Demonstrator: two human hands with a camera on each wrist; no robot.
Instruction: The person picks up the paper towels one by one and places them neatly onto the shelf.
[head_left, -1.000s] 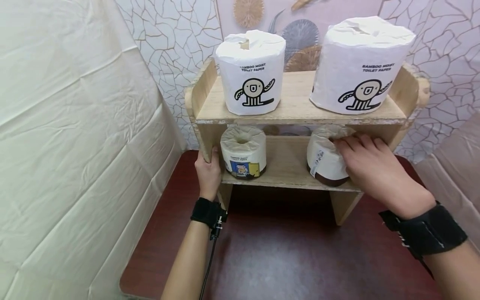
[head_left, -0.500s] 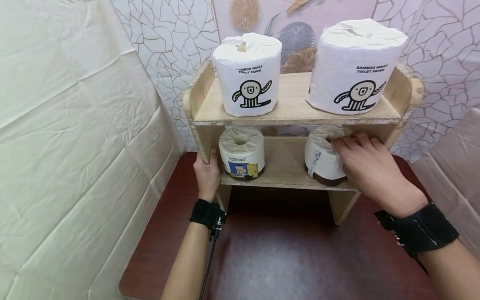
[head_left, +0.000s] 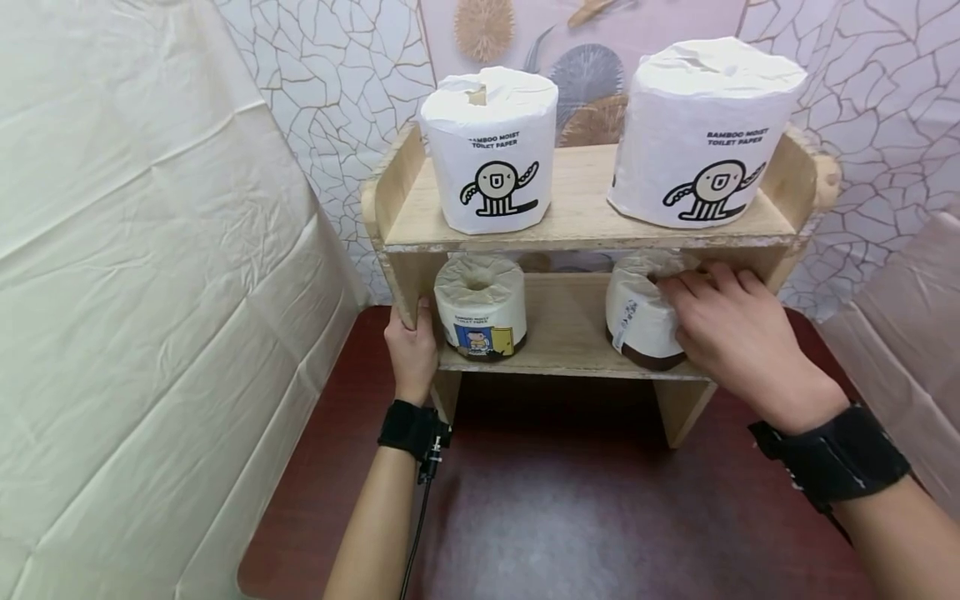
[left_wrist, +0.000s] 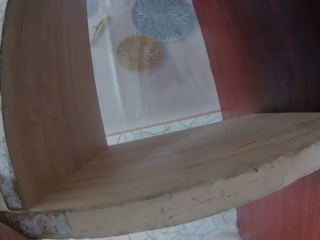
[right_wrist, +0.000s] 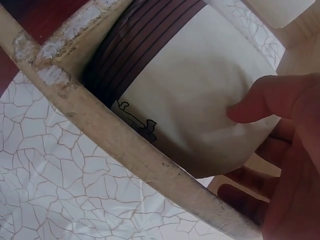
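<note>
My left hand [head_left: 414,348] grips the left side panel of a small wooden shelf [head_left: 573,321]. Next to it, a wrapped toilet paper roll [head_left: 480,304] with a blue and yellow picture stands on the lower board. At the right end of that board is another toilet paper roll [head_left: 637,312], white with a brown base band. My right hand [head_left: 738,337] holds this roll from its right side. In the right wrist view, the thumb presses the wrapper of the toilet paper roll [right_wrist: 185,85], while the other fingers are partly hidden behind it.
Two larger white toilet paper rolls, one on the left [head_left: 491,150] and one on the right [head_left: 701,133], stand on the upper board. The shelf rests on a dark red table [head_left: 555,517]. A pale cloth [head_left: 165,317] hangs at the left, and a patterned sheet [head_left: 330,100] lies behind.
The whole scene has drifted slightly left in the head view. Both hands keep their places on the shelf panel and the right lower toilet paper roll.
</note>
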